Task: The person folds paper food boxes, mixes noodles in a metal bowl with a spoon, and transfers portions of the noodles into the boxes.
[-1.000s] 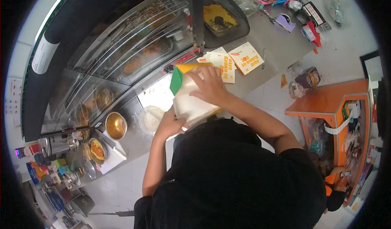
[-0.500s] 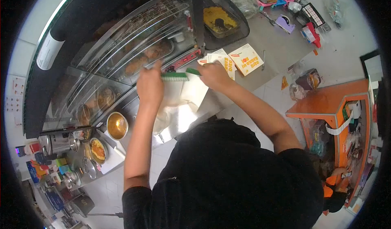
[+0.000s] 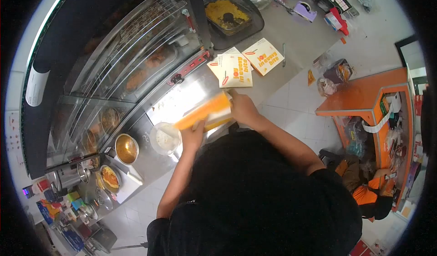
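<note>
1. A person in a black shirt holds a yellow-and-white carton (image 3: 205, 111), blurred, above the near edge of a steel worktop (image 3: 298, 49).
2. The left hand (image 3: 192, 138) pinches the carton's near left side; the right hand (image 3: 246, 110) is closed on its right end.
3. Boxes printed "joy in every bite" (image 3: 235, 70) lie just beyond, on the far side.
4. A bowl of white contents (image 3: 155, 137) stands near the left hand, with a metal bowl (image 3: 117, 154) farther left.
5. A glass display case (image 3: 193, 15) lines the left; a purple tape dispenser (image 3: 307, 13) sits far right.
</note>
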`<action>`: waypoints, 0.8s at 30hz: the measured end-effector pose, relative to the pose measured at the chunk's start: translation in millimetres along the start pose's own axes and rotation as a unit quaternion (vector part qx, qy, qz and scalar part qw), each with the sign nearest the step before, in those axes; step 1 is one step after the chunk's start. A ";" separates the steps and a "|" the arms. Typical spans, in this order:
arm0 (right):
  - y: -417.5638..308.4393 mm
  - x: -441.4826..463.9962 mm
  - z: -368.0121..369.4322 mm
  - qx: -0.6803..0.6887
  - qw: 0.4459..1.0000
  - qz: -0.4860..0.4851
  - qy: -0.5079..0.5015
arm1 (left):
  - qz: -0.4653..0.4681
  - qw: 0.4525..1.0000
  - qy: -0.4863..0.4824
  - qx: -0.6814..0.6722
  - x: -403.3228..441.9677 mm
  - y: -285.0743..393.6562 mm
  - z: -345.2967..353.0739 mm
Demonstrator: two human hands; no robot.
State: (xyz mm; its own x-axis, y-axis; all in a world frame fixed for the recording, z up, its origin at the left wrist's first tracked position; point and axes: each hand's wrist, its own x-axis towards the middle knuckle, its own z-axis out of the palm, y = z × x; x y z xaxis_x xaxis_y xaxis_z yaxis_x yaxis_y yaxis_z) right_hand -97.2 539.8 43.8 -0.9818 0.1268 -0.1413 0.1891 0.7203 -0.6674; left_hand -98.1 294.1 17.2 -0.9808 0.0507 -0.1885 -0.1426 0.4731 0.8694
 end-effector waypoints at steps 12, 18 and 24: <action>34.0 -33.5 -16.2 0.253 0.948 -0.185 -0.061 | 0.198 0.966 -0.077 0.150 -23.0 36.1 -39.8; 40.4 -26.3 19.3 0.404 0.897 0.177 -0.011 | 0.349 0.928 -0.082 0.101 -45.1 73.1 -43.3; 41.3 -38.5 1.2 0.359 0.918 0.084 -0.149 | 0.165 0.977 -0.136 0.010 -45.8 44.3 -63.6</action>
State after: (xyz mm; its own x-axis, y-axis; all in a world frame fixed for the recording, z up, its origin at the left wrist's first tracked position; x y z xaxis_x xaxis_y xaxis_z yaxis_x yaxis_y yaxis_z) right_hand -51.6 563.8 20.8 -0.9099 -0.0738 -0.4081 0.4046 0.0590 -0.9126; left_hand -67.9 256.9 93.4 -0.9009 0.4337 -0.0170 0.1798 0.4085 0.8949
